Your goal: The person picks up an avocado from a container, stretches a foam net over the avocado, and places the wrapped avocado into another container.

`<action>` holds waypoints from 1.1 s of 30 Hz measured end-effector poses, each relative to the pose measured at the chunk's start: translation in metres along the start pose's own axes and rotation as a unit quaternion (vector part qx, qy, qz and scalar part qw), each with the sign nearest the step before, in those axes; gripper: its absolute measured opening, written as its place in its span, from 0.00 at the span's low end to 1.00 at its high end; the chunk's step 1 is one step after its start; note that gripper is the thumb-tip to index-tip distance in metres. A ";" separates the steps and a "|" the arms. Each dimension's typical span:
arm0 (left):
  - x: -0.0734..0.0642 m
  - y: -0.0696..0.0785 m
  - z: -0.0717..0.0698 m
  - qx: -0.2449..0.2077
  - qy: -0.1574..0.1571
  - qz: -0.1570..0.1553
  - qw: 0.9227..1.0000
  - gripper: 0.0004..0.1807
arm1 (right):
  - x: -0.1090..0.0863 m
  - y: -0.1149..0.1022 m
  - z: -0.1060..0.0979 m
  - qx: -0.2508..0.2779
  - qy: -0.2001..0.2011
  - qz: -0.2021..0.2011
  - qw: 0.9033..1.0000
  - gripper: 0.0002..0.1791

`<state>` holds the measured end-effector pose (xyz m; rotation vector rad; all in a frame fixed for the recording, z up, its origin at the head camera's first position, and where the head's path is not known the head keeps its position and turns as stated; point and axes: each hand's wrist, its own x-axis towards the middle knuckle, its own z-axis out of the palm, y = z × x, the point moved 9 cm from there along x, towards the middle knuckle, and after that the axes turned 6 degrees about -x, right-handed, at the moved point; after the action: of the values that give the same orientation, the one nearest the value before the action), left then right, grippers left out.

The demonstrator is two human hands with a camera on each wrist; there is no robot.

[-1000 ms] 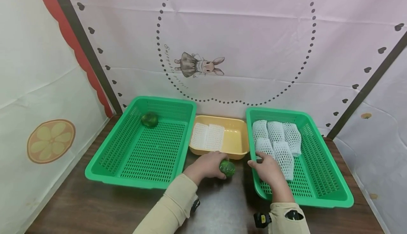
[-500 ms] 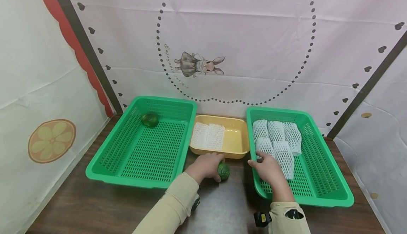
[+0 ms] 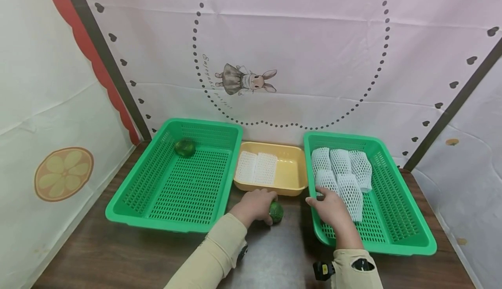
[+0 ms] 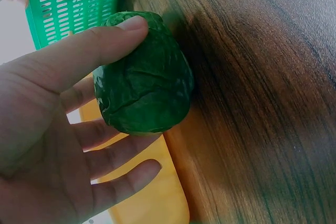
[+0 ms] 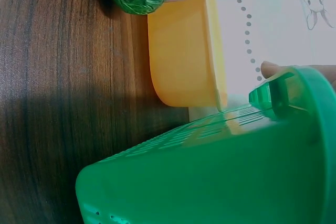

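Note:
In the head view my left hand (image 3: 256,206) holds a dark green, roundish fruit (image 3: 276,212) on or just above the table, in front of a yellow tray. The left wrist view shows its shiny, wrinkled skin, with the thumb across the top and fingers behind; the little finger stands free. My right hand (image 3: 330,208) grips the left rim of the right green basket (image 3: 392,193); its thumb is at the rim and other fingers are partly hidden. Beside those fingers lie several white foam net sleeves (image 3: 350,193); their contents cannot be seen.
Inside the left green basket (image 3: 184,193), another dark green fruit (image 3: 184,147) lies near the back left corner. The yellow tray (image 3: 290,173) between the baskets contains flat white foam nets (image 3: 256,167). A printed cloth (image 3: 313,62) hangs behind the wooden table (image 3: 274,258).
The left hand and its green fruit moved slightly left in the first half second, then stayed nearly still. The right hand has kept its place at the basket rim.

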<state>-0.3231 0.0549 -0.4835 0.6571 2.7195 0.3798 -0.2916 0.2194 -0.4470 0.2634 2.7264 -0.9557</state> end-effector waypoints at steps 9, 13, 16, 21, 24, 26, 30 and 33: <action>-0.001 -0.001 0.002 -0.005 -0.023 -0.019 1.000 0.35 | -0.001 -0.001 -0.001 -0.003 0.000 -0.004 1.000 0.32; -0.004 0.003 -0.003 0.005 -0.022 -0.019 1.000 0.36 | -0.001 -0.001 -0.001 -0.002 -0.002 -0.003 1.000 0.32; -0.010 0.009 -0.014 0.015 -0.018 -0.013 1.000 0.37 | -0.001 -0.001 -0.001 -0.003 -0.003 -0.002 1.000 0.33; -0.030 0.015 -0.060 -0.039 0.021 0.017 0.999 0.42 | -0.001 -0.003 0.000 0.000 -0.006 -0.006 1.000 0.33; -0.042 0.001 -0.088 -0.092 0.057 0.015 0.994 0.44 | -0.001 -0.003 0.000 0.000 -0.006 -0.007 1.000 0.33; -0.049 -0.017 -0.100 -0.118 0.076 -0.010 0.990 0.43 | -0.001 -0.003 -0.001 -0.001 -0.006 -0.007 1.000 0.33; -0.057 -0.058 -0.104 -0.158 0.082 -0.083 0.980 0.41 | -0.002 -0.002 -0.001 -0.002 -0.007 -0.011 1.000 0.33; -0.060 -0.077 -0.097 -0.194 0.056 -0.115 0.973 0.42 | -0.003 -0.002 0.000 0.001 -0.010 -0.010 1.000 0.33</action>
<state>-0.3382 -0.0577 -0.4057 0.2163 2.6694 0.8817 -0.2889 0.2179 -0.4452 0.2273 2.7146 -0.9610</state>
